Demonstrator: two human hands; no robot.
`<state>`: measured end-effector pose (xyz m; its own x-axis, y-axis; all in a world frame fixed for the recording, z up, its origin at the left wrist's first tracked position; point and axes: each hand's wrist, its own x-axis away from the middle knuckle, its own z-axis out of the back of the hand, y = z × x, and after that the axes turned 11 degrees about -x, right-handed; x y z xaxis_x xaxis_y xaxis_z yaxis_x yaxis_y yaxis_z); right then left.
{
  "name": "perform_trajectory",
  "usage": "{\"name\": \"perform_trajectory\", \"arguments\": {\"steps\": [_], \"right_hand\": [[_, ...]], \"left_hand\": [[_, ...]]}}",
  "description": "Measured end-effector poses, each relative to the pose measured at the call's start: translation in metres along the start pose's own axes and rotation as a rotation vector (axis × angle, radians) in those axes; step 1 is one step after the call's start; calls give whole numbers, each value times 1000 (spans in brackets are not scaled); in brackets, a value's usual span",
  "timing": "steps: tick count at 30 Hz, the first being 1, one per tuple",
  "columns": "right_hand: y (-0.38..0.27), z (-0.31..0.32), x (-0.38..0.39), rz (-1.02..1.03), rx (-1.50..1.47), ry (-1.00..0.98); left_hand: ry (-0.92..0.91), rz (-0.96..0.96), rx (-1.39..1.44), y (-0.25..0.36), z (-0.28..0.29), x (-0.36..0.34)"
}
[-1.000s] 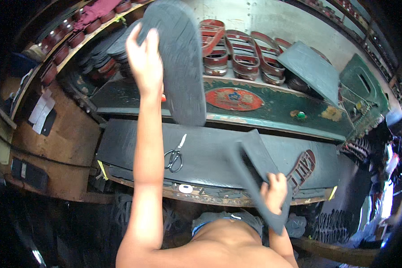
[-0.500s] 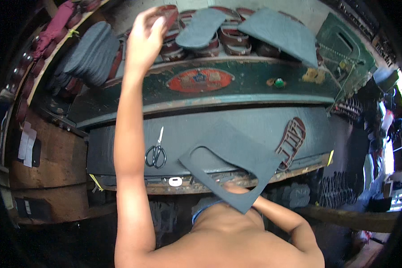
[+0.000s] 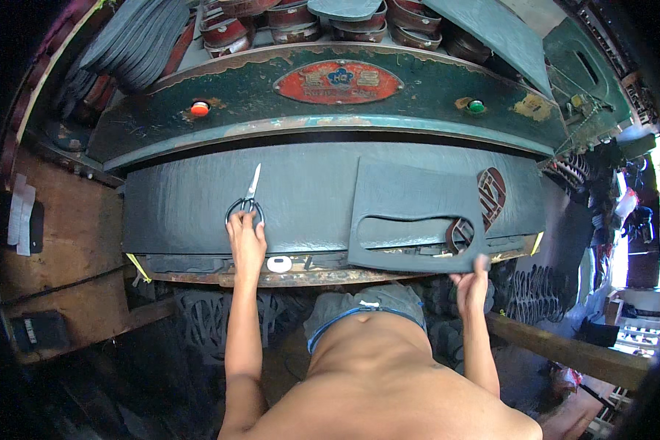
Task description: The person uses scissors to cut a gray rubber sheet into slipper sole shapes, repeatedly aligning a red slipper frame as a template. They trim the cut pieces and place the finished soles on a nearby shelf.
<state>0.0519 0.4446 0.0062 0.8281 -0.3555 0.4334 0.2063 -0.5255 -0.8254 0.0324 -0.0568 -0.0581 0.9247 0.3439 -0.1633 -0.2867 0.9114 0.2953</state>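
My left hand (image 3: 246, 240) is at the pair of scissors (image 3: 253, 192), its fingers closed over the black handles. The scissors lie on the grey work bed (image 3: 300, 183) with their blades pointing away from me. On the right, my right hand (image 3: 472, 286) pinches the near right corner of a dark grey foam sheet (image 3: 410, 187). A long sole-shaped hole is cut through this sheet. Partly beneath the sheet lies a brown sole-shaped cutting die (image 3: 493, 192); some of it shows through the hole.
Behind the bed runs a green machine beam (image 3: 234, 88) with a red button (image 3: 200, 108) and a green button (image 3: 476, 107). Several brown dies (image 3: 293, 16) stand on top. Stacked grey soles (image 3: 143, 44) are at far left. A small white oval object (image 3: 278, 264) sits at the front edge.
My left hand has come down from the dies on top of the machine to the scissors. My right hand has turned the cut sheet and laid it flatter, over part of the die.
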Motion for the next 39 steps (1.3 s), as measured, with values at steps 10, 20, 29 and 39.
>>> {"name": "perform_trajectory", "arguments": {"steps": [10,20,29,39], "right_hand": [[-75,-43,-91,-111,293,-638],[26,-180,-110,888,1505,-404],[94,-266,-148,390,1477,-946],[109,-246,-144,235,1382,-833]], "left_hand": [[-70,52,-192,-13,7,-16],[-315,186,1222,54,20,9],[-913,198,864,145,19,-13],[-1114,238,795,160,3,-39]]}}
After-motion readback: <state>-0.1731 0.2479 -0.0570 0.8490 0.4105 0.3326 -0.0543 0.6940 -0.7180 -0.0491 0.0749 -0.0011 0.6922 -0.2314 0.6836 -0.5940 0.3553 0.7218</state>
